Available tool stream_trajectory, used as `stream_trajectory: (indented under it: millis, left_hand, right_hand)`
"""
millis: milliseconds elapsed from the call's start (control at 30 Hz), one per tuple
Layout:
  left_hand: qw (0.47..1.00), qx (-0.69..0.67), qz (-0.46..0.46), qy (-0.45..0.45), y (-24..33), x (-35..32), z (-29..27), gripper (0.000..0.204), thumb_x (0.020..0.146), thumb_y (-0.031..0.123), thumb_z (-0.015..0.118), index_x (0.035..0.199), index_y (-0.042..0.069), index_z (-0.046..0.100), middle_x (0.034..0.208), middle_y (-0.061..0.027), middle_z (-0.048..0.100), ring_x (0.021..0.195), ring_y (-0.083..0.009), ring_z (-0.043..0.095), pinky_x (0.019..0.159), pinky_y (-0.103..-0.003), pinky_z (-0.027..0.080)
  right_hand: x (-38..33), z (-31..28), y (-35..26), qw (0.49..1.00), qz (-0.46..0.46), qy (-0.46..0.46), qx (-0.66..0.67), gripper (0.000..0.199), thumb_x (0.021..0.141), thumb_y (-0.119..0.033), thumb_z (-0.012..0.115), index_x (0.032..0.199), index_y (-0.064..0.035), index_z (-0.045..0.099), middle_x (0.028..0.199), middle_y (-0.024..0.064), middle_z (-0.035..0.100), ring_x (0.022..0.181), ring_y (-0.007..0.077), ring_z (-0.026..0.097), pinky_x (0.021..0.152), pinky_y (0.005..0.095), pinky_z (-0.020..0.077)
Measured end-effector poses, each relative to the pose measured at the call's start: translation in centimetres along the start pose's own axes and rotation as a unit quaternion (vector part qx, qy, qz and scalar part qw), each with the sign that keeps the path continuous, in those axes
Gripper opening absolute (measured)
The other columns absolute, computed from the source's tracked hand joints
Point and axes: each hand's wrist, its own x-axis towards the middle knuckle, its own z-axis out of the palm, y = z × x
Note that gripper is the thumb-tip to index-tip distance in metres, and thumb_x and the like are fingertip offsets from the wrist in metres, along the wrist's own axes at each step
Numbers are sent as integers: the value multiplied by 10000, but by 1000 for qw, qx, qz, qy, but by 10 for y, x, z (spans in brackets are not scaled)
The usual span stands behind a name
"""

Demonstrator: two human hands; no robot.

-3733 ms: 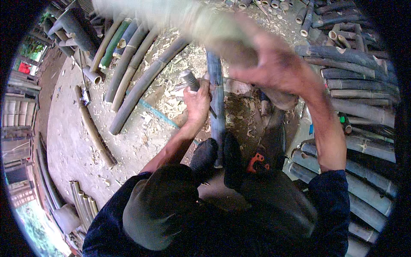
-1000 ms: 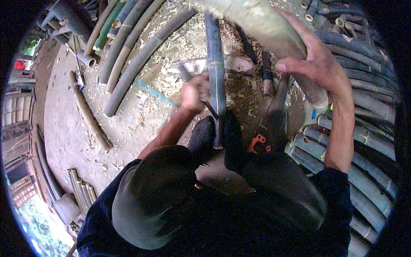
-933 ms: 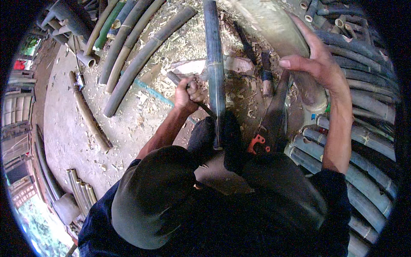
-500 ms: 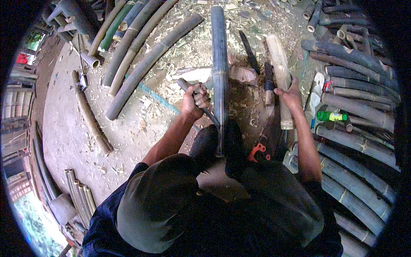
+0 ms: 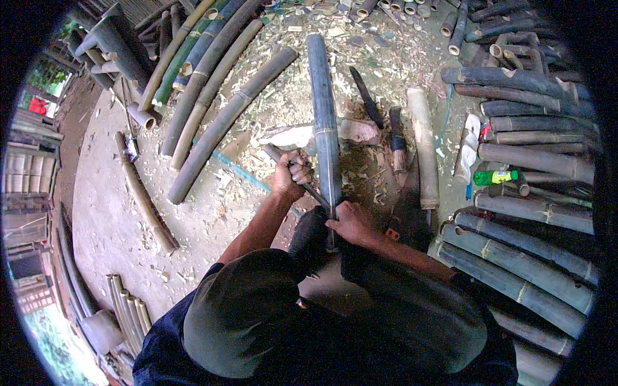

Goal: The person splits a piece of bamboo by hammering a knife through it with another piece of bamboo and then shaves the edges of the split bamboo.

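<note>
A dark grey bamboo pole [image 5: 325, 122] runs away from me, its near end between my legs. My left hand [image 5: 293, 175] is closed in a fist round a dark, rod-like handle [image 5: 273, 152], which slants down to the pole's near part; its tip is hard to make out. My right hand [image 5: 355, 223] lies at the pole's near end, fingers curled against its right side close to that tip. To the right, a thick pale cylindrical piece [image 5: 423, 145] lies apart from both hands. Beside it are a dark-bladed knife [image 5: 367, 96] and another tool with a wrapped handle [image 5: 398, 145].
Several bamboo poles [image 5: 235, 125] lie at the left, with a shorter piece [image 5: 147, 193] nearer. Stacked bamboo [image 5: 528, 273] fills the right side. A green bottle [image 5: 496, 177] rests by the stack. Pale shavings [image 5: 283, 83] cover the floor. A split log [image 5: 290, 136] lies crosswise under the pole.
My right hand has let go of the pale cylindrical piece and moved left to the bamboo pole. My left hand keeps its grip on the handle. The whole view has shifted slightly.
</note>
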Motion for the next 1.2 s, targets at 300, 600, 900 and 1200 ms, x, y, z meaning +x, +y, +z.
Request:
stream_trajectory:
  millis: [300, 600, 900, 1200]
  left_hand:
    - [782, 546, 212, 214, 73, -14, 19, 233, 846, 266, 679, 842, 36, 644, 638, -44, 556, 549, -203, 498, 520, -372, 396]
    - [790, 603, 114, -17, -13, -59, 21, 288, 833, 279, 731, 955, 23, 682, 890, -178, 697, 830, -256, 674, 720, -418, 536]
    - [711, 703, 18, 2, -28, -60, 29, 420, 879, 389, 706, 958, -23, 683, 735, -159, 691, 584, -240, 664, 575, -386, 534]
    - [966, 182, -177, 55, -60, -51, 31, 442, 1019, 474, 440, 970, 49, 555, 852, -107, 650, 731, -241, 651, 573, -361, 541]
  right_hand:
    - [-1, 10, 16, 968, 23, -6, 249, 338, 725, -241, 720, 893, 49, 679, 652, 88, 601, 628, 231, 599, 608, 395, 485]
    - [1, 1, 17, 934, 3, -127, 333, 233, 830, -229, 720, 858, 0, 691, 634, 15, 591, 525, 115, 535, 487, 313, 434]
    - [-15, -4, 11, 903, -5, -192, 385, 238, 874, -260, 737, 871, -37, 656, 638, 5, 587, 479, 91, 495, 438, 258, 386]
    - [-29, -19, -8, 818, 72, -229, 524, 219, 903, -239, 700, 1039, -81, 631, 663, -31, 555, 505, 52, 462, 440, 222, 361]
